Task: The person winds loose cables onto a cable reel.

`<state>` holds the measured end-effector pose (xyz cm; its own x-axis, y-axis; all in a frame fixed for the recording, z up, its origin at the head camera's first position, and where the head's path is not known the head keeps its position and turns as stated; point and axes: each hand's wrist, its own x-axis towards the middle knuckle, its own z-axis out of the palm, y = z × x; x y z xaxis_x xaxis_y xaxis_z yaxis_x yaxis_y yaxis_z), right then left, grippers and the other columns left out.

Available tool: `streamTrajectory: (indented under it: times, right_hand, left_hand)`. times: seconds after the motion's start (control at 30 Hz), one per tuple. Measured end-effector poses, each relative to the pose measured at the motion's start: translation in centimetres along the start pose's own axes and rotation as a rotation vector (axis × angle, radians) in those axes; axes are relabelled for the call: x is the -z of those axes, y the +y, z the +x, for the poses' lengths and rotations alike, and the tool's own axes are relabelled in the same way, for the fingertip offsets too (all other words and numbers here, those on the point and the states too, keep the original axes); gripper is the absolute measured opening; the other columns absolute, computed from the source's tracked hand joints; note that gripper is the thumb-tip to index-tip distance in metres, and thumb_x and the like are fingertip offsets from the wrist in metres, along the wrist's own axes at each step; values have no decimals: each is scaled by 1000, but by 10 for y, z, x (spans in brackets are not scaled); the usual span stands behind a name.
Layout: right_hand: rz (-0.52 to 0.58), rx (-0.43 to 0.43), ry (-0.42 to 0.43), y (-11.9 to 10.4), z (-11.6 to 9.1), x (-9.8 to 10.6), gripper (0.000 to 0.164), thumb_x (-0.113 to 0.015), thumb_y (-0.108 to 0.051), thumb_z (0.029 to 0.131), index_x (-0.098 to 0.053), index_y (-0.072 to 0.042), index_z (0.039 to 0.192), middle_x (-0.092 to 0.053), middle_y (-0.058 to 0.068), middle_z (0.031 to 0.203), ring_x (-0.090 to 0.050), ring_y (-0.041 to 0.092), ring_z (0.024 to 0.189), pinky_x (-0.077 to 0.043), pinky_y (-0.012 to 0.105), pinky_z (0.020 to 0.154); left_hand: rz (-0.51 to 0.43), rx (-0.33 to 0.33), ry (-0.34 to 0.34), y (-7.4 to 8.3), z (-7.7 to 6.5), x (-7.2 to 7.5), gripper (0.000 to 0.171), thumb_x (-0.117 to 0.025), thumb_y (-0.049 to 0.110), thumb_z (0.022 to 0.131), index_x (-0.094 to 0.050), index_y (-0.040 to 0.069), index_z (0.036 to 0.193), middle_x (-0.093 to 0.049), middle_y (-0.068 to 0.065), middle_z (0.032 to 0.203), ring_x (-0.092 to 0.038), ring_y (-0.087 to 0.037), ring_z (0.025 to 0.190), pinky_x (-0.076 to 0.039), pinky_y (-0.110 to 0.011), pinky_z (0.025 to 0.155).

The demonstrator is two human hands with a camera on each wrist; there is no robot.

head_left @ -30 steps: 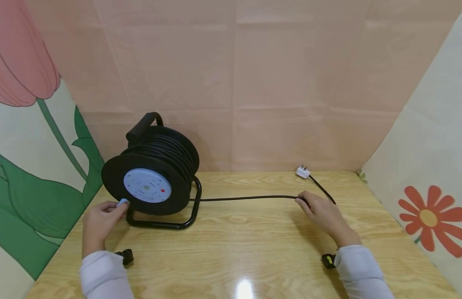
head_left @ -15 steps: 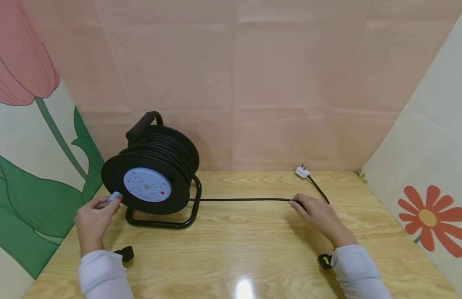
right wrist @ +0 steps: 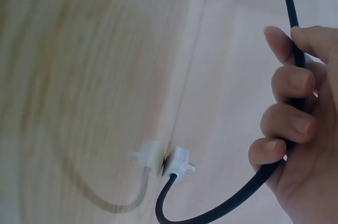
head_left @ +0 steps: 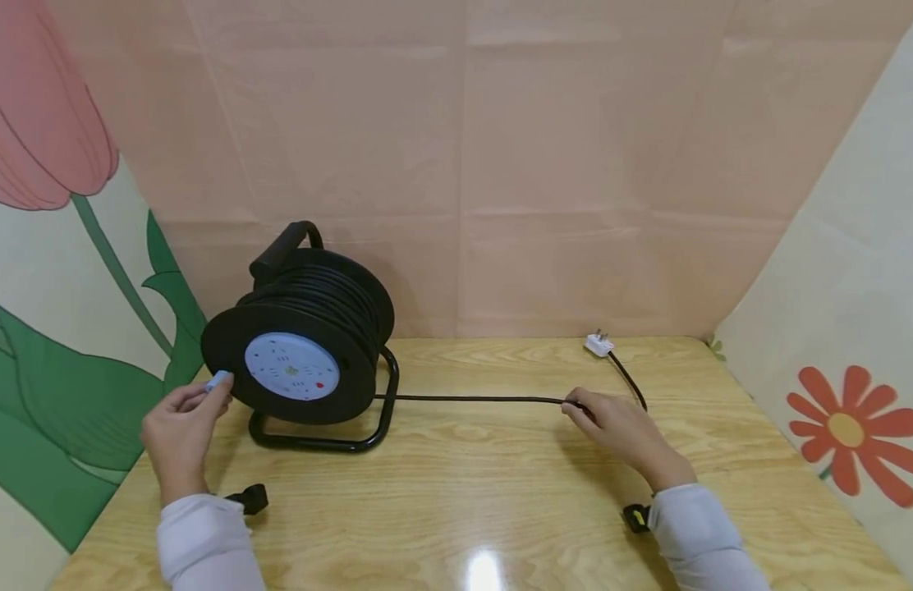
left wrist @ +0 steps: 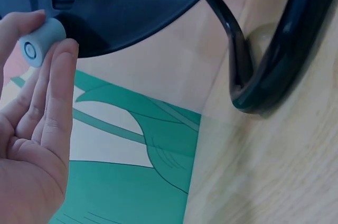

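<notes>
A black cable reel [head_left: 297,328] with a pale round socket panel [head_left: 291,366] stands at the left on its tubular frame [head_left: 316,444]. My left hand [head_left: 181,435] pinches the reel's small light-blue crank knob [left wrist: 45,42] between thumb and fingers, at the disc's lower left edge. From the reel a black cable [head_left: 479,399] runs right, nearly straight, to my right hand [head_left: 619,431]. In the right wrist view, my fingers curl round the cable [right wrist: 232,202]. Past that hand the cable bends back to a white plug [head_left: 598,344].
The wooden table [head_left: 456,492] meets a pink backdrop [head_left: 545,205] behind. Flower-painted panels flank both sides, a green-leaf one [head_left: 80,394] close by the left hand. The reel's carrying handle [head_left: 279,249] rises at its top.
My left hand has moved left and slightly up with the knob as the socket disc turns clockwise. My right hand has come left toward the reel with the cable.
</notes>
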<state>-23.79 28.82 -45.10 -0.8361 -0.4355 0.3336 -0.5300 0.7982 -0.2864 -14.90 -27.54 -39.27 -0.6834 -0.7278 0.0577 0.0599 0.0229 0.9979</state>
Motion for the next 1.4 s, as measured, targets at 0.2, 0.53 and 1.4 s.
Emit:
streamTrajectory:
  times: [0.2, 0.53, 1.4]
  right_hand:
    - [19, 13, -13, -2, 0, -4, 16, -56, -31, 105, -69, -21, 108, -69, -10, 94, -59, 3, 74, -51, 36, 65]
    - [24, 9, -48, -11, 3, -2, 29, -51, -42, 105, -70, -20, 105, -64, -15, 84, -51, 2, 65, -44, 30, 59]
    - [20, 81, -51, -36, 20, -20, 17, -51, -33, 106, -66, -24, 107, -68, -9, 90, -55, 1, 71, -49, 32, 63]
  left_hand:
    - [-43, -15, 39, 7, -1, -1, 38, -95, 30, 68, -78, 11, 96, -73, 7, 75, -69, -5, 62, -51, -11, 63]
    - [-196, -39, 52, 17, -4, -5, 41, -94, 23, 70, -79, 6, 104, -75, 4, 80, -71, -7, 67, -52, -12, 68]
    - [-580, -38, 43, 40, -17, -27, 46, -91, 5, 70, -75, -1, 112, -71, -9, 94, -71, -15, 84, -58, -22, 77]
